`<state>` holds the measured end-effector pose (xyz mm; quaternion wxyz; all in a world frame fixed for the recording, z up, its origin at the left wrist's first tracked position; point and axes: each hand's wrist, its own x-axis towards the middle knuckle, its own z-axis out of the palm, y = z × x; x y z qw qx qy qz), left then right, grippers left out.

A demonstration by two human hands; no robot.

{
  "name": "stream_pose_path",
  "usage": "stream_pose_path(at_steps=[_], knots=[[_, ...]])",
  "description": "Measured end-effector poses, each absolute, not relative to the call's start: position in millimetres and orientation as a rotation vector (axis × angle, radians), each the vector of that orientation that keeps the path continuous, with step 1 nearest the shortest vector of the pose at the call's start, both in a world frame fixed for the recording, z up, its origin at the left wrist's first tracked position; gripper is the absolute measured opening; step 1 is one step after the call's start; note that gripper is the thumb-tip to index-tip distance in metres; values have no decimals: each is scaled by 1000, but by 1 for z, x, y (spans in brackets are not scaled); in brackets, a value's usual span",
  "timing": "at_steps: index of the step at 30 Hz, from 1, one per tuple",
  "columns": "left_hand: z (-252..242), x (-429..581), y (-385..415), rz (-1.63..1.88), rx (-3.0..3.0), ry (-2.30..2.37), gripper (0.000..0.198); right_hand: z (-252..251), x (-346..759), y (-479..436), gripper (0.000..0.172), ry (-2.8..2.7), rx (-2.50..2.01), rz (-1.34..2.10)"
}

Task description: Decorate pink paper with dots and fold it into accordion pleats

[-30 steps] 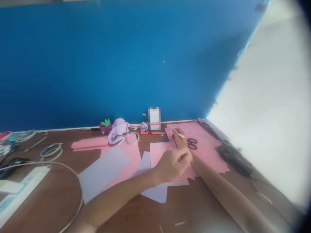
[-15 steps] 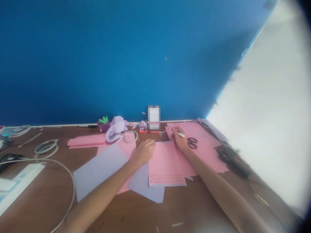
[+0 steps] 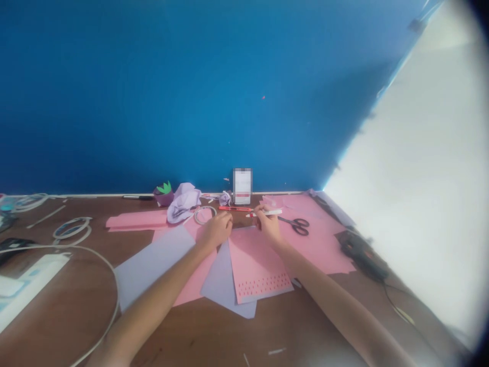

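Observation:
My left hand (image 3: 216,230) rests with curled fingers at the far left corner of a pink sheet (image 3: 255,265) marked with rows of small red dashes near its front edge. At the sheet's far right corner my right hand (image 3: 267,224) pinches a white pen (image 3: 267,212) that lies level, pointing left. Whether the left fingers grip the sheet's edge is unclear. Under the pink sheet lies a lilac sheet (image 3: 221,280). Black-handled scissors (image 3: 296,224) lie on more pink paper just right of my right hand.
Brown table (image 3: 198,331) against a blue wall. Beyond the hands: a red cutter (image 3: 235,208), a tape ring (image 3: 204,215), crumpled lilac paper (image 3: 183,204), a purple paper fruit with green leaves (image 3: 164,193). Left: white hoops, cable, power strip (image 3: 26,280). Right: black glue gun (image 3: 361,250).
My left hand moved from the middle of the pink sheet to its far left corner. My right hand shifted left with the pen, away from the scissors. The dashed sheet now lies turned slightly.

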<state>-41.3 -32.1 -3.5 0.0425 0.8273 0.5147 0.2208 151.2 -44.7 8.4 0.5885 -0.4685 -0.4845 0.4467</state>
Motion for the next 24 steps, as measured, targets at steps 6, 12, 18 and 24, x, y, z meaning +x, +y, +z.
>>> stream_pose_path(at_steps=[6, 12, 18, 24], knots=[[1, -55, -20, 377, 2422, 1626, 24, -2, 130, -44, 26, -1223, -1134, 1021], [2, -56, -20, 380, 2468, 1545, 29, -11, 128, -44, 20, -1544, -1129, 936], [-1, -55, -19, 321, 2441, 1585, 32, -7, 127, -45, 18, -1594, -1126, 879], [1, -55, -18, 337, 2417, 1589, 32, -12, 127, -43, 17, -1623, -1135, 885]])
